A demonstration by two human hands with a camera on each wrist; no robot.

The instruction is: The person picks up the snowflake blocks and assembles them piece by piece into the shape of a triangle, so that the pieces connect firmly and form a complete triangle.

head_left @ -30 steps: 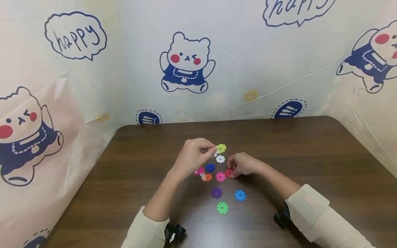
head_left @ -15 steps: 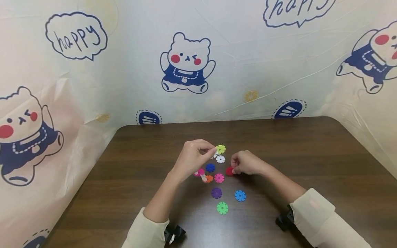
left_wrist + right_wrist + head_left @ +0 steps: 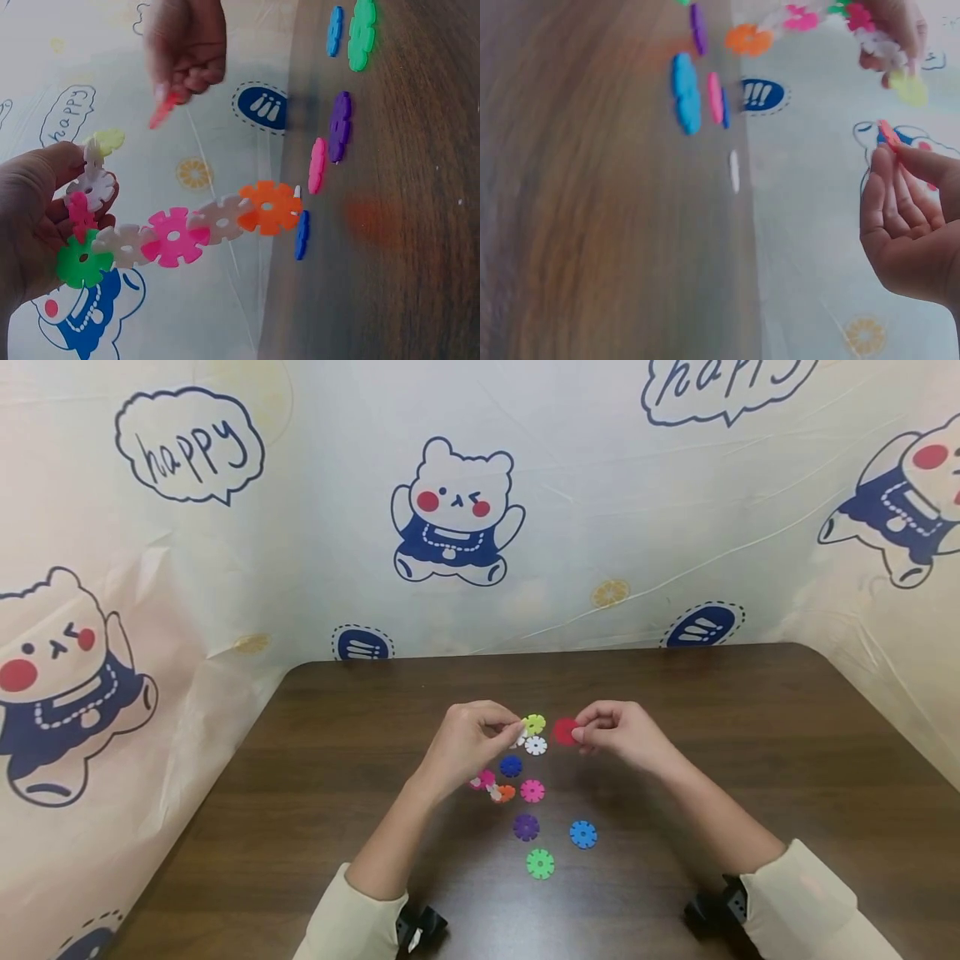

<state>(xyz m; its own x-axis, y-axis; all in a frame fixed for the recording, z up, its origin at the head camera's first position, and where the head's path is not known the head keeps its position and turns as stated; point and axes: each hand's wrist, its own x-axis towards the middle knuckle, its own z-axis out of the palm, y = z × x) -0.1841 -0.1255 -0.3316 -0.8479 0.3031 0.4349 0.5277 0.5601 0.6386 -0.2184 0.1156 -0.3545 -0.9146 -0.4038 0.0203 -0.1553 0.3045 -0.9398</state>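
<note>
My left hand (image 3: 474,742) pinches a chain of linked flower-shaped plastic discs (image 3: 187,244), raised off the table. Green, white, pink and orange discs run along it in the left wrist view, and a yellow disc (image 3: 535,724) sits at the end by the fingertips. Part of the chain is hidden by the hand in the head view. Between thumb and fingers my right hand (image 3: 628,735) pinches a red disc (image 3: 565,732), also raised. A gap separates the red disc from the yellow one, just to its left in the head view.
Loose discs lie on the brown table (image 3: 300,860): white (image 3: 536,746), dark blue (image 3: 511,767), pink (image 3: 532,791), purple (image 3: 526,827), light blue (image 3: 583,835) and green (image 3: 540,864). A printed curtain (image 3: 315,527) hangs behind the table's far edge.
The right hand has lifted the red disc from the table beside the pink one and carried it away from me, up near the yellow disc. My left hand has barely moved.
</note>
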